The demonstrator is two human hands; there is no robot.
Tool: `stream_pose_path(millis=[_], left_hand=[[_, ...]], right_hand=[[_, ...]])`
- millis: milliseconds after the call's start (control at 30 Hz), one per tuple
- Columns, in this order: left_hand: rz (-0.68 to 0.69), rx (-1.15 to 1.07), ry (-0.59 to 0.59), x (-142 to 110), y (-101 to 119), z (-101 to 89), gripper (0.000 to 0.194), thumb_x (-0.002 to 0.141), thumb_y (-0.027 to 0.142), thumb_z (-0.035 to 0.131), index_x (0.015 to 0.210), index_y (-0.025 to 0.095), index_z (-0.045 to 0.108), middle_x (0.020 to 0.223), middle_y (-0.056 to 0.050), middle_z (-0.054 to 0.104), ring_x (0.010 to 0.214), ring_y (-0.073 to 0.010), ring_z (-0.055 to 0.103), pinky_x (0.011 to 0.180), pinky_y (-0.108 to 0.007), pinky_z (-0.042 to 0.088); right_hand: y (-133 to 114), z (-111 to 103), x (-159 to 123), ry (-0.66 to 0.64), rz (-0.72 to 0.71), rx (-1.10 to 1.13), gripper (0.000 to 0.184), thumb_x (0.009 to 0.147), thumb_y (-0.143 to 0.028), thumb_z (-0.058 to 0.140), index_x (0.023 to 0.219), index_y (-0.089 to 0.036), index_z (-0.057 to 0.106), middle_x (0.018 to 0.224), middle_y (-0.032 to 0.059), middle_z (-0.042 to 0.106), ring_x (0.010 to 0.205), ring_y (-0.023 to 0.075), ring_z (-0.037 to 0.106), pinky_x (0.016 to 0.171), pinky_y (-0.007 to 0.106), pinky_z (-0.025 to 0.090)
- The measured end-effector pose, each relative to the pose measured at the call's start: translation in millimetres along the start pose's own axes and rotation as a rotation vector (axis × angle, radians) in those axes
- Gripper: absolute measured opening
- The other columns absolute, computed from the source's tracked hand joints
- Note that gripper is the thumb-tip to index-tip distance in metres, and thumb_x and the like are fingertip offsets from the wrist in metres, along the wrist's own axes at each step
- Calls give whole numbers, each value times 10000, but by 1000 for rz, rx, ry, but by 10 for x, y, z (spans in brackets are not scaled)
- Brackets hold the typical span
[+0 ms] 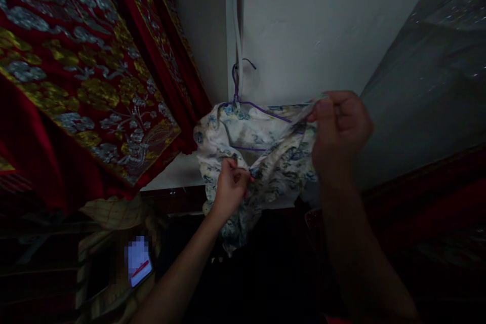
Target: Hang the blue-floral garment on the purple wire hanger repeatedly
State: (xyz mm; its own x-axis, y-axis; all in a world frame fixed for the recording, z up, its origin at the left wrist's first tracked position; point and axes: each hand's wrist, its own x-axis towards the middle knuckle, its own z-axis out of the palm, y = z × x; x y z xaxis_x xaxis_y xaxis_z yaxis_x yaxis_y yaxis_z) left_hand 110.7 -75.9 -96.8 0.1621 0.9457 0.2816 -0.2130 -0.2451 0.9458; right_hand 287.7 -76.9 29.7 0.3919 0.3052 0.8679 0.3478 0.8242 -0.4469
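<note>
A white garment with a blue flower print (266,162) hangs on a purple wire hanger (243,104), which is hooked on a white strip running up the wall. My left hand (230,187) is closed, pinching the fabric near the garment's middle front. My right hand (339,131) is closed too, gripping the cloth at the garment's right shoulder, over the end of the hanger. The lower part of the garment droops into shadow below my left hand.
Red cloth embroidered in gold and silver (83,76) hangs at the left. A grey shiny sheet (429,86) slopes down at the right. A phone with a lit screen (139,263) lies at the lower left on pale fabric. Dark furniture stands below.
</note>
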Motion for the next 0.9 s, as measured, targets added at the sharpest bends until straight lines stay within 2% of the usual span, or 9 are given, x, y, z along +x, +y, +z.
stream_pose_path(millis=[67,167,300,400,533,633,767,833,900], left_hand=[[22,-3,6,-15,34,-23,405,862,377,698,986,271,328,693,66,668,407,-100,521,374,-171,375],[82,85,125,185,234,-117,419,849,474,718,1037,252,416,623,57,632,426,-121,533,415,-189,353],[272,443,399,685,496,-361,392,808,451,761,1035,213,548,654,19,631,564,-156,590,535,-227,384],[316,525,395,975,581,-555,170,854,347,661,889,185,621,656,-1,627,602,-163,580,581,-248,396],[201,284,399,1027,553,-735,148,839,303,592,768,174,608,677,-15,638,619,-155,575,597,-249,417],[181,194,383,918,467,-772,242,854,425,624,841,188,578,762,-23,675,639,-149,597,596,-244,431],[167,296,242,946,338,-729,437,726,455,801,1003,193,589,763,-18,694,673,-169,637,623,-249,441],[162,330,219,1065,290,-723,422,648,367,859,952,181,634,740,-10,682,677,-166,625,638,-246,435],[162,318,219,1192,249,-747,278,643,308,842,794,169,655,694,-1,655,664,-152,597,646,-239,428]], right_hand=[[116,-284,62,102,34,33,176,928,-254,639,765,-189,638,662,-8,558,639,124,531,661,273,418],[357,-682,-28,288,291,309,183,877,-260,680,702,-212,660,646,-16,514,614,138,509,672,288,457],[555,-1004,-564,346,624,509,132,897,-307,648,814,-213,686,731,-20,611,700,130,613,744,280,538],[585,-1050,-1167,532,855,563,44,824,-250,715,826,-213,693,767,-37,693,702,115,657,694,246,559],[508,-839,-1808,562,1049,537,146,759,-319,790,823,-227,696,795,-21,733,738,145,691,704,274,582],[349,-547,-1951,374,1109,526,243,754,-427,801,827,-230,680,799,7,725,723,174,679,640,291,558],[42,-170,-1856,-89,1133,475,340,772,-537,780,831,-221,668,759,12,682,675,172,629,634,292,525],[-113,-37,-1833,-363,1072,403,340,820,-549,737,830,-215,676,759,11,668,728,174,632,703,293,518],[-230,47,-1873,-603,1004,337,321,878,-533,681,853,-213,677,782,12,667,783,177,634,753,292,497]])
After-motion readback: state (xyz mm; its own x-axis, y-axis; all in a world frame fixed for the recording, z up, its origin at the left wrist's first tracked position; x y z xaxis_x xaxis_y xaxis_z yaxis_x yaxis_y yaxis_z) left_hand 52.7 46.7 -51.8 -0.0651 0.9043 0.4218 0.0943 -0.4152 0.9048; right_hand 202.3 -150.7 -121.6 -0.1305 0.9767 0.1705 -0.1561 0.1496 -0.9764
